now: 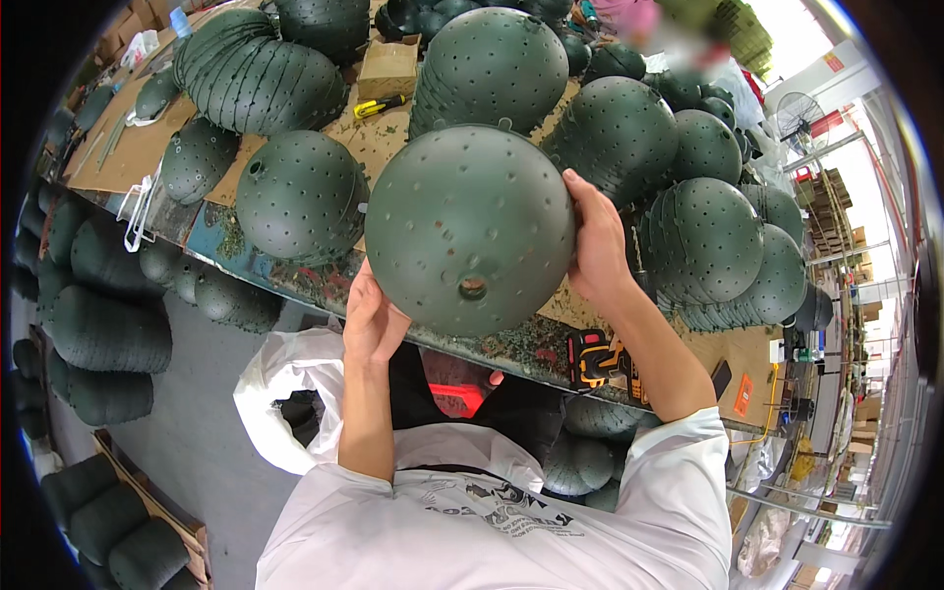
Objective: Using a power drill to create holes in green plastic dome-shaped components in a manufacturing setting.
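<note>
A large dark green plastic dome, dotted with small holes and bumps, is raised over the near edge of the workbench. One bigger round hole opens low on its face. My left hand grips the dome's lower left rim, its fingertips partly hidden behind it. My right hand is wrapped round the right side, thumb towards the upper edge. Just left of the dome, a similar dome with one larger hole rests on the bench. Stacks of nested domes stand behind and to the right.
A black and yellow power tool lies at the bench's near edge. A yellow-handled tool lies before a small cardboard box. Dark shavings litter the bench. A white bag hangs below, near my left arm; more dome stacks fill the left floor.
</note>
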`<state>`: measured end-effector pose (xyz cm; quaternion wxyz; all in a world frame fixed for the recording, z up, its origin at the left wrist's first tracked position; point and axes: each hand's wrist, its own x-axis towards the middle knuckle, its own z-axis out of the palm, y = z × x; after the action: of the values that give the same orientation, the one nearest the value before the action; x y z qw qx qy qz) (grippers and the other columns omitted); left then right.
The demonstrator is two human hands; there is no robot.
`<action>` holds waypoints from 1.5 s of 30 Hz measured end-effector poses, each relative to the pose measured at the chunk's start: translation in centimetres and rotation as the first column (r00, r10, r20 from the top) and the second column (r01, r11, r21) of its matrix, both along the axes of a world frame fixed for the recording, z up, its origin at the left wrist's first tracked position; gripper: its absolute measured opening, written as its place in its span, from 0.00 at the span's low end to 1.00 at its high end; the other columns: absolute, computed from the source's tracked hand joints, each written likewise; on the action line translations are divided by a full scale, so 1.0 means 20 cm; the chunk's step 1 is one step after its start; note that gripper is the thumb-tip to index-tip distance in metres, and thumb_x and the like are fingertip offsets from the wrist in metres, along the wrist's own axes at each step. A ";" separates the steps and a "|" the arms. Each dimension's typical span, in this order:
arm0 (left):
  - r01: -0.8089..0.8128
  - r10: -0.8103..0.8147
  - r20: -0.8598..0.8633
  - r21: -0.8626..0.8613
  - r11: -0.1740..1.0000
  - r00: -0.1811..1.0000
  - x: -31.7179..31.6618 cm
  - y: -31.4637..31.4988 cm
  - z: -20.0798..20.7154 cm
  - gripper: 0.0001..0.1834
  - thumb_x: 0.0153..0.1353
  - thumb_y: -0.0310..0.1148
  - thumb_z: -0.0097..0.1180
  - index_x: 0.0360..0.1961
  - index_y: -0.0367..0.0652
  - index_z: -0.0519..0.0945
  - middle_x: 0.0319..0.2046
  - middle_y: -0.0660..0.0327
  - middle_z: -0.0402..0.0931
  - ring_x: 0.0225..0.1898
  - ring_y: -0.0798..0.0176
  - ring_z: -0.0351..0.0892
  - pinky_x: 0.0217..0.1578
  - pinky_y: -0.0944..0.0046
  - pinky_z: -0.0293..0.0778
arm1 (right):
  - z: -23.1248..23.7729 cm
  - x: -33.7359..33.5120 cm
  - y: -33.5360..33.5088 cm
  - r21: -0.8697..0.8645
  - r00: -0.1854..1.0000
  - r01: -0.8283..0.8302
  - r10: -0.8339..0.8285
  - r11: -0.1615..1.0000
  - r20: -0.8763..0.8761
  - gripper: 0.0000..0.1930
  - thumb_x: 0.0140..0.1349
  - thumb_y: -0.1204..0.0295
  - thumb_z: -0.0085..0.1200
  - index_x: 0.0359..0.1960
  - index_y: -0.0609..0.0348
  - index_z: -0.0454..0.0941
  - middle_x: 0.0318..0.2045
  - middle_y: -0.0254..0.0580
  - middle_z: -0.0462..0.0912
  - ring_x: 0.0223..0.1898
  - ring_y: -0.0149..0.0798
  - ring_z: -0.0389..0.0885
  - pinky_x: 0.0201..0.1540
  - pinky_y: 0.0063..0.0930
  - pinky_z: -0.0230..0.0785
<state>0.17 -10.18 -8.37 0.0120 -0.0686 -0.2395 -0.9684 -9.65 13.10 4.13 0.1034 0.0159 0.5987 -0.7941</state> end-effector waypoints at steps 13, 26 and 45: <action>0.131 -0.122 -0.110 0.075 0.989 0.986 0.05 0.04 -0.02 0.22 0.65 0.43 0.62 0.55 0.41 0.77 0.57 0.59 0.77 0.59 0.61 0.76 0.61 0.55 0.69 | 0.00 -0.03 0.02 -0.010 0.993 0.016 -0.015 1.000 0.117 0.11 0.72 0.63 0.47 0.39 0.56 0.78 0.31 0.28 0.77 0.33 0.24 0.75 0.38 0.22 0.70; 0.105 -0.052 -0.221 0.236 0.966 0.974 0.05 -0.01 0.07 0.26 0.75 0.45 0.42 0.65 0.39 0.66 0.63 0.53 0.71 0.65 0.52 0.70 0.66 0.45 0.63 | -0.10 -0.05 0.00 0.200 1.000 -0.009 0.014 0.980 -0.022 0.13 0.72 0.65 0.44 0.48 0.59 0.77 0.34 0.29 0.76 0.35 0.23 0.72 0.38 0.19 0.65; 0.000 -0.001 0.004 0.165 0.986 1.000 0.06 -0.02 0.04 0.24 0.74 0.37 0.43 0.66 0.36 0.66 0.63 0.54 0.70 0.64 0.52 0.71 0.63 0.48 0.68 | -0.11 -0.02 0.01 0.369 0.987 -0.004 0.064 0.929 -0.150 0.17 0.74 0.61 0.45 0.49 0.66 0.72 0.39 0.39 0.77 0.43 0.30 0.72 0.50 0.26 0.65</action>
<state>1.47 -10.59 -7.58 0.0169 -0.0654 -0.1586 -0.9850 -10.14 13.27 1.87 0.0641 -0.0392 0.7431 -0.6649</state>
